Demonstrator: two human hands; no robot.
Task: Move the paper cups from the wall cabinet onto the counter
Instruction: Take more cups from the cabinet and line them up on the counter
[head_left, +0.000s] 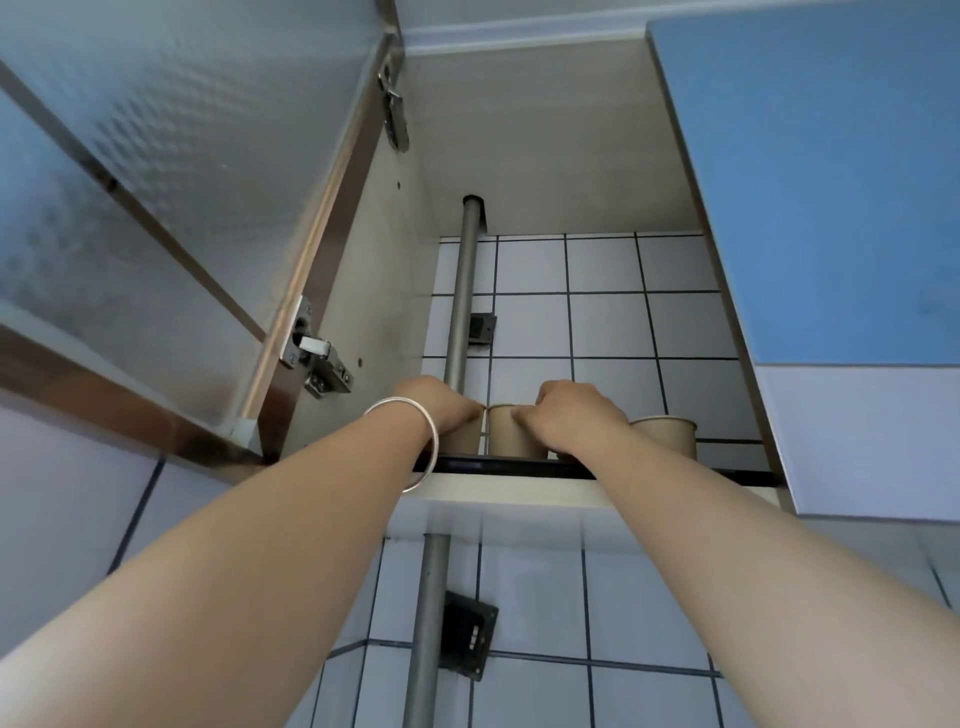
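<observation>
Three tan paper cups stand in a row on the bottom shelf (649, 474) of the open wall cabinet. My left hand (441, 402), with a silver bangle on the wrist, is wrapped over the left cup (465, 439) and hides most of it. My right hand (571, 415) grips the middle cup (511, 436) from its right side, fingers on its rim. The right cup (667, 435) stands alone, just right of my right wrist. The counter is out of view.
The cabinet door (171, 218) with frosted glass hangs open to the left on two hinges. A blue closed door (831, 182) borders the right. A grey vertical pipe (462, 291) runs down the tiled back wall behind the left cup.
</observation>
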